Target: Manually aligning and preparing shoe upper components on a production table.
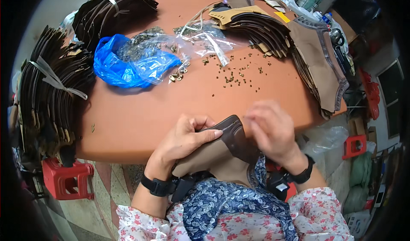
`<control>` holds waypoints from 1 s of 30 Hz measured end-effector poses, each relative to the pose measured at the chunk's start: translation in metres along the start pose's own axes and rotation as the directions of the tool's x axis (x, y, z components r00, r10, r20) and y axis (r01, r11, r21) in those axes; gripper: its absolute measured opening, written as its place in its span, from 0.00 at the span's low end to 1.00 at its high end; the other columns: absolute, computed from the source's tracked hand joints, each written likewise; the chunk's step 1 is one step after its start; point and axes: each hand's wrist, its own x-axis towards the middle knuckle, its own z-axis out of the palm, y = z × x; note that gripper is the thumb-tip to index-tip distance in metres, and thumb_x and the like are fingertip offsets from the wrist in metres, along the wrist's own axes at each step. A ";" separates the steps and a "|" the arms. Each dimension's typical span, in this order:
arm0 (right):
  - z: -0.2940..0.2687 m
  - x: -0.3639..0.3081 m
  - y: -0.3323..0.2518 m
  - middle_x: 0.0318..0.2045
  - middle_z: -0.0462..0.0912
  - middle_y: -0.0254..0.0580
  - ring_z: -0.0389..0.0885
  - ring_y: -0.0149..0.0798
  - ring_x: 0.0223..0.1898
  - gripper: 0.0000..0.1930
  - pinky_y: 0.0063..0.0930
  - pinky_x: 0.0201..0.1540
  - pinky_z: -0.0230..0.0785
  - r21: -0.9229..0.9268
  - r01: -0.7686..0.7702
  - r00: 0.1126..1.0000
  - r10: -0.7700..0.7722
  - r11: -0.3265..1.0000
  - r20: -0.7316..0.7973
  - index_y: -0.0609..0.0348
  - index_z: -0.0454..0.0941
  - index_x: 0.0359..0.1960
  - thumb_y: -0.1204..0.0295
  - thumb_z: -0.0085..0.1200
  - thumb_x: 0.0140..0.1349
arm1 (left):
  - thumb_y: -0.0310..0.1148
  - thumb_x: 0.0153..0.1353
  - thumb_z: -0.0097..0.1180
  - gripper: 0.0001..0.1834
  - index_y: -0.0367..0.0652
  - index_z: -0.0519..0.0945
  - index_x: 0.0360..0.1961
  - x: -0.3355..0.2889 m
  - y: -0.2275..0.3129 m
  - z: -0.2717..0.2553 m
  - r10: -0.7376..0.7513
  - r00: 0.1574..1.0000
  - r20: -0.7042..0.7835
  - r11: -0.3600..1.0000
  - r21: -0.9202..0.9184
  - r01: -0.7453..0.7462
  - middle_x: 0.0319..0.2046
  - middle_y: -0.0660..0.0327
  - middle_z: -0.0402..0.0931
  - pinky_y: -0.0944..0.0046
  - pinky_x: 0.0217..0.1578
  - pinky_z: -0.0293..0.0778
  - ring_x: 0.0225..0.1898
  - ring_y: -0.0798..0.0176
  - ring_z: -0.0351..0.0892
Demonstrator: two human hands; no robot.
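Observation:
My left hand [190, 136] grips a shoe upper [209, 157], thumb on top near its dark brown leather end. The rest of the piece is taupe and hangs down over my lap, past the table's front edge. Just right of the dark end is my right hand [273, 132], fingertips drawn together in a pinch and slightly blurred. Whatever lies between those fingertips is too small to make out. Beyond the hands, many tiny brass-coloured metal pieces [232, 76] lie scattered on the orange-brown table [128, 121].
A blue plastic bag [113, 70] and clear bags [158, 57] hold small metal parts, beside loose eyelet-like fittings [177, 74]. Tied stacks of dark pieces [47, 87] line the left. More stacked uppers [320, 61] lie at the right. Red stools [66, 179] stand on the floor.

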 end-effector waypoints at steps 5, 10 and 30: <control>0.022 -0.013 -0.015 0.32 0.77 0.45 0.78 0.46 0.33 0.10 0.35 0.36 0.72 -0.007 0.064 0.998 -0.064 0.998 0.018 0.64 0.76 0.31 0.83 0.60 0.45 | 0.28 0.60 0.59 0.07 0.35 0.82 0.35 -0.002 -0.006 -0.005 0.044 0.997 0.058 0.999 -0.034 -0.042 0.26 0.69 0.78 0.76 0.29 0.66 0.28 0.79 0.70; 0.027 -0.017 -0.009 0.32 0.77 0.45 0.78 0.46 0.33 0.10 0.35 0.35 0.72 -0.034 0.079 0.997 -0.080 0.996 -0.014 0.64 0.76 0.31 0.83 0.60 0.45 | 0.28 0.59 0.58 0.09 0.34 0.82 0.38 -0.002 -0.003 -0.006 0.043 0.996 0.083 0.999 -0.022 -0.041 0.27 0.68 0.78 0.75 0.31 0.69 0.29 0.78 0.71; 0.040 -0.027 -0.010 0.36 0.79 0.49 0.80 0.46 0.36 0.13 0.32 0.33 0.72 -0.315 0.275 0.961 -0.272 0.908 0.054 0.70 0.79 0.34 0.77 0.56 0.44 | 0.28 0.59 0.58 0.10 0.34 0.82 0.39 -0.003 0.000 -0.003 0.035 0.998 0.047 0.999 -0.031 -0.034 0.29 0.65 0.80 0.74 0.32 0.71 0.30 0.77 0.74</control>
